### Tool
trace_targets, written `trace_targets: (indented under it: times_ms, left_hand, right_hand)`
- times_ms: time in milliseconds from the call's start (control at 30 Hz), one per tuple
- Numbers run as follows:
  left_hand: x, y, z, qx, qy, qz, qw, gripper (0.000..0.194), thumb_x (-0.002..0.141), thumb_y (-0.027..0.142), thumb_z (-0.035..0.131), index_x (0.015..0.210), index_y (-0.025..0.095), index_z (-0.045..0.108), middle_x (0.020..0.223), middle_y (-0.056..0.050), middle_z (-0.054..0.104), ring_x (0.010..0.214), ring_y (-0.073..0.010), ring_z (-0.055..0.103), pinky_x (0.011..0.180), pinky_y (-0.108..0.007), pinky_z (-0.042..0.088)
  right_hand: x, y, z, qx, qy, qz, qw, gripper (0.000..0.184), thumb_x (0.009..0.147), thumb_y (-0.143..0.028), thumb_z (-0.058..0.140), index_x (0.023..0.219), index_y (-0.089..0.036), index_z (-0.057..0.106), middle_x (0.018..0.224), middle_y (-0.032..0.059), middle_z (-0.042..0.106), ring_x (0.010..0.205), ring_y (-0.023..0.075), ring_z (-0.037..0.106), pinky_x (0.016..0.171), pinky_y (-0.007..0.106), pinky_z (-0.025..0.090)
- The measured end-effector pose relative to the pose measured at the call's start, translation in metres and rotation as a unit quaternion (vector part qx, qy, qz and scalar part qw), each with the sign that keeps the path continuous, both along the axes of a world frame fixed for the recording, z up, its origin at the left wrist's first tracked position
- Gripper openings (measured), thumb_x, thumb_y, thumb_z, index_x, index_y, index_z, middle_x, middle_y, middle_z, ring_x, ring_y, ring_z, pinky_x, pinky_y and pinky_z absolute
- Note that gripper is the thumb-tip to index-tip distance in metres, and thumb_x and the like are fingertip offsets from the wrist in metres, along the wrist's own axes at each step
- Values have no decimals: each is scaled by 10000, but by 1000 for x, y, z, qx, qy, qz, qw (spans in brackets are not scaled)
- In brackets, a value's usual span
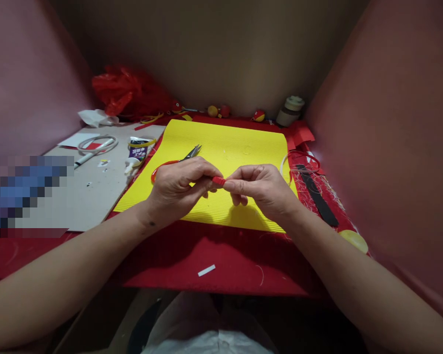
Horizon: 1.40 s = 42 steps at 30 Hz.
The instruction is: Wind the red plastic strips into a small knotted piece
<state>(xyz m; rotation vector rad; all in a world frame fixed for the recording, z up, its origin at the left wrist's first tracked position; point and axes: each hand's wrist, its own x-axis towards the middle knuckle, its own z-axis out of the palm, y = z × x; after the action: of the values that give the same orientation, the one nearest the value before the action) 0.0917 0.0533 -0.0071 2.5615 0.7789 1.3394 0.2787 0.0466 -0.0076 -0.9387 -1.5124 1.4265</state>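
Observation:
My left hand (179, 187) and my right hand (260, 189) meet over a yellow corrugated sheet (225, 147). Both pinch a small red piece (218, 181) between their fingertips. My left hand also has orange-handled scissors (177, 162) hooked on it, blades pointing away and up. The fingers of both hands are curled closed.
A grey board (96, 196) on the left carries a glue tube (136, 152), a white pen and a cord loop. A red plastic bag (127, 93), small red and yellow balls and a jar (290, 110) stand at the back. Red loops and a black strip (317, 196) lie right. Pink walls enclose the red table.

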Motion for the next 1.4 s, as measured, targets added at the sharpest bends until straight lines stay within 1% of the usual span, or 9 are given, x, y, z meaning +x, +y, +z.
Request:
trace_targets:
  times_ms: [100, 333, 400, 533, 600, 800, 1133, 1267, 1400]
  left_hand:
    - [-3, 4, -1, 73, 66, 43, 994, 57, 849, 157, 590, 807, 145, 627, 663, -7, 641, 583, -86, 608, 537, -183, 466]
    - [-3, 5, -3, 188, 109, 77, 973, 80, 864, 159, 553, 809, 157, 612, 742, -29, 686, 660, -113, 648, 580, -200, 502]
    - [-1, 2, -1, 143, 87, 61, 984, 62, 852, 154, 572, 809, 158, 616, 735, -28, 675, 653, -112, 638, 580, -205, 510]
    - [2, -5, 5, -70, -37, -9, 997, 42, 850, 187, 593, 835, 173, 629, 760, -24, 637, 596, -90, 605, 512, -195, 519]
    - [3, -6, 4, -90, -55, -20, 994, 49, 856, 190, 588, 838, 176, 631, 762, -25, 636, 584, -85, 597, 495, -193, 513]
    - [-3, 1, 1, 51, 67, 45, 995, 88, 874, 156, 541, 843, 196, 613, 725, 0, 670, 622, -90, 625, 566, -199, 498]
    - [-3, 3, 0, 194, 127, 77, 970, 89, 874, 148, 533, 846, 151, 617, 765, -49, 689, 689, -129, 654, 581, -216, 507]
    - [0, -2, 5, 45, 51, 30, 997, 51, 857, 171, 576, 850, 163, 626, 756, -32, 662, 645, -106, 635, 557, -205, 520]
    - [5, -8, 7, -115, -59, -23, 991, 60, 855, 185, 589, 831, 169, 641, 720, -18, 631, 565, -86, 611, 500, -195, 520]
  right_hand:
    - [0, -1, 4, 2, -60, -35, 998, 333, 637, -438, 770, 628, -125, 659, 465, -9, 574, 427, 62, 410, 432, 225, 281]
    - [-6, -3, 1, -1, -44, -67, 997, 354, 610, -450, 785, 600, -133, 627, 456, -27, 542, 437, 58, 400, 442, 222, 279]
    - [-5, -3, -1, 0, -21, -54, 998, 333, 629, -434, 779, 618, -133, 635, 463, -29, 543, 444, 60, 411, 446, 220, 283]
    - [-2, -1, -5, -6, 70, 19, 997, 264, 694, -389, 748, 662, -146, 651, 502, -32, 563, 452, 61, 433, 459, 216, 305]
    - [-1, 1, -5, -11, 87, 45, 995, 250, 705, -378, 742, 662, -149, 652, 514, -30, 575, 453, 61, 448, 468, 216, 323]
    - [0, 0, -2, 1, -15, -3, 1000, 336, 709, -433, 720, 587, -136, 625, 455, -17, 558, 427, 62, 420, 442, 217, 307]
    - [-4, -4, -3, 9, -38, -47, 998, 332, 666, -452, 752, 632, -137, 651, 466, -26, 546, 435, 61, 393, 435, 225, 264]
    - [-3, -3, -3, 13, 7, -17, 1000, 296, 694, -429, 741, 658, -144, 664, 481, -27, 554, 444, 64, 414, 445, 223, 285]
    - [-2, -2, -3, 7, 67, 36, 997, 274, 704, -420, 734, 674, -154, 673, 518, -26, 575, 463, 70, 452, 472, 225, 332]
